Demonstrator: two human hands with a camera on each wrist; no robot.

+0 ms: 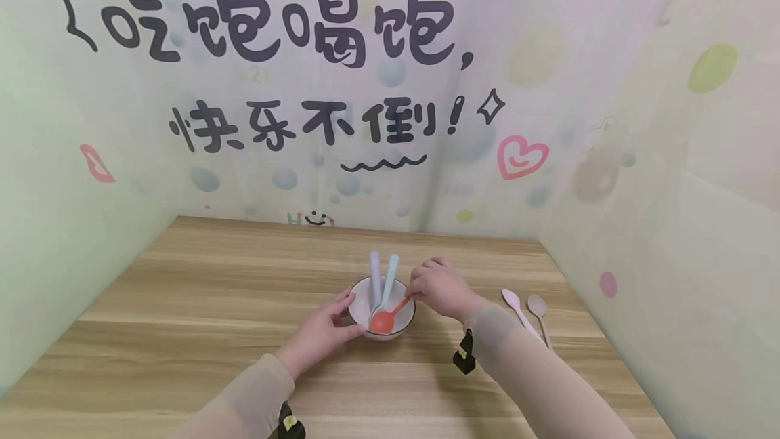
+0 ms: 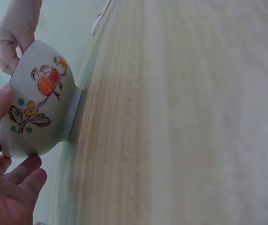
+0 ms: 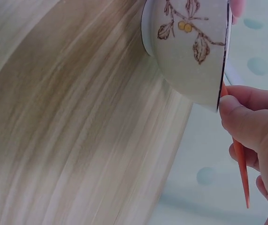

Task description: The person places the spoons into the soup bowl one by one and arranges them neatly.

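Observation:
A white bowl (image 1: 359,297) with a dark rim and painted fruit on its outside stands on the table. My left hand (image 1: 321,332) holds it by its left side, thumb near the front and fingers toward the back. From the right, my right hand (image 1: 443,288) pinches the handle of an orange spoon (image 1: 382,322), whose round head lies inside the bowl. In the right wrist view, the orange handle (image 3: 240,161) passes between thumb and fingers at the rim. A lavender spoon (image 1: 374,269) and a light blue spoon (image 1: 389,280) lean against the bowl's back rim, handles up.
On the table's right side lie a pink spoon (image 1: 515,304) and a beige spoon (image 1: 539,310), their handles partly behind my right sleeve (image 1: 536,371). The wooden table (image 1: 201,330) meets printed walls (image 1: 274,188) at the back and sides.

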